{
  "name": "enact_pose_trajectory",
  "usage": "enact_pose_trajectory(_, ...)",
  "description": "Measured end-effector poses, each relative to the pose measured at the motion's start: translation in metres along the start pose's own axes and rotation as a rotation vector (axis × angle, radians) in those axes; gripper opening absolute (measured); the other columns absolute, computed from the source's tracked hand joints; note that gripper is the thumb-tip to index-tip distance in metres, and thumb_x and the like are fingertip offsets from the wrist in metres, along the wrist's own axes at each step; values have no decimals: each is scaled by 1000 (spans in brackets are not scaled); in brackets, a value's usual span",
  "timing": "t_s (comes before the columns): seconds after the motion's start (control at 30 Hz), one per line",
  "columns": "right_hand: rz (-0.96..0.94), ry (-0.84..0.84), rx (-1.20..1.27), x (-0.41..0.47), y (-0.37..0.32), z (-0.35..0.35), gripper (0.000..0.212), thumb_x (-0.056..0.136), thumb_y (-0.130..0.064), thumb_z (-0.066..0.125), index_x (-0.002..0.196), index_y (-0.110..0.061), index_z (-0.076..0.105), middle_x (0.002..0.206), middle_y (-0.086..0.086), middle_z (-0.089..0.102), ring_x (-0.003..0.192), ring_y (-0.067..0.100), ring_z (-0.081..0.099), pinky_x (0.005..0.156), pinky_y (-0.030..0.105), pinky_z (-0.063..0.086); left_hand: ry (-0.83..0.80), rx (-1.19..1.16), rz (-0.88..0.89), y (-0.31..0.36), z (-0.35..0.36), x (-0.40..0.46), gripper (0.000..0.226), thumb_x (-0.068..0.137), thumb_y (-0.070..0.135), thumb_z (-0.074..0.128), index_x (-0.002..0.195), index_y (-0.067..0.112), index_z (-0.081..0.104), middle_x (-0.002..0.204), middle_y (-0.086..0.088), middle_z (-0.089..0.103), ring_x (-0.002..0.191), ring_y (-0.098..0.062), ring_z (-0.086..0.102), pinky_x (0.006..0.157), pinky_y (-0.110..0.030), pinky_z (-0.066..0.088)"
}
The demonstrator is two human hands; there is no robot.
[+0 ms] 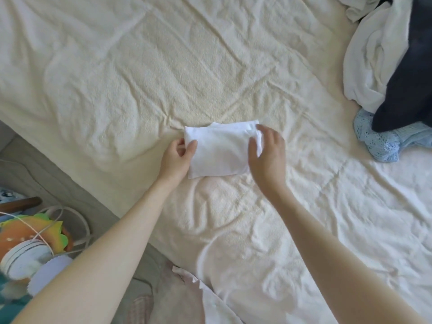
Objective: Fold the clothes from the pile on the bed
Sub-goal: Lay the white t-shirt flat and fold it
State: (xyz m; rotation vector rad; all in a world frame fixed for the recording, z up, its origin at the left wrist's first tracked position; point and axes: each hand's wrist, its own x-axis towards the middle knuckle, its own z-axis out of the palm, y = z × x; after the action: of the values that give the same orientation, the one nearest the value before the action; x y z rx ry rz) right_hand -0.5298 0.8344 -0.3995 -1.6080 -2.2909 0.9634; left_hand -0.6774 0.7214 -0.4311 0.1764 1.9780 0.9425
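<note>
A small white garment [221, 152], folded into a compact rectangle, lies in the middle of the cream bedspread [140, 66]. My left hand [178, 157] pinches its left edge, thumb on top and fingers underneath. My right hand [268, 153] is at its right edge, fingers loosely curved over the corner; the motion blur hides whether it grips the cloth. The pile of clothes [383, 54] sits at the far right: white pieces, a dark navy garment [406, 85] draped over them, and a light blue knit [383, 141] below.
The bed's left edge runs diagonally down to the lower middle. Beside it on the floor are colourful objects [30, 249] with white cords [77, 220]. A white paper-like piece [210, 300] lies at the bed's near edge.
</note>
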Motion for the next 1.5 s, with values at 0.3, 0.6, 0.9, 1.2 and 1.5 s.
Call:
enact_pose_trajectory(0.3,-295,-424,-474,7,42,53,56,99,-44,34,151,-29,17,160,4,0,147,21,-5,115,48,-5,183,371,-29,-27,17,12,40,94,39,52,63,16,39,67,0,50,69,-23,47,61,-29,30)
enact_pose_trajectory(0.6,548,-175,366,17,43,11,55,86,-39,64,129,-7,50,115,4,59,108,20,57,91,32,47,202,305,-74,-23,-3,22,34,91,46,52,97,14,60,97,2,64,88,-17,57,78,-26,41)
enact_pose_trajectory(0.9,894,-617,621,57,46,-4,33,82,-19,72,106,1,63,124,21,60,110,36,61,84,38,55,-128,-207,-352,3,-11,28,31,96,34,52,109,7,58,89,-9,65,76,-21,64,66,-35,54)
enact_pose_trajectory(1.2,917,-699,710,-10,36,-36,36,76,-20,78,107,-6,66,97,7,71,82,21,69,84,35,56,-218,-131,-261,-5,-46,-33,14,95,30,54,95,17,59,88,-3,67,73,-17,68,55,-31,55)
enact_pose_trajectory(1.5,882,-600,836,-193,28,-76,21,81,-15,70,102,-10,68,88,4,69,76,18,65,71,30,53,-303,-44,-178,-62,-76,-168,21,93,30,58,105,13,57,93,-8,66,67,-19,67,51,-29,52)
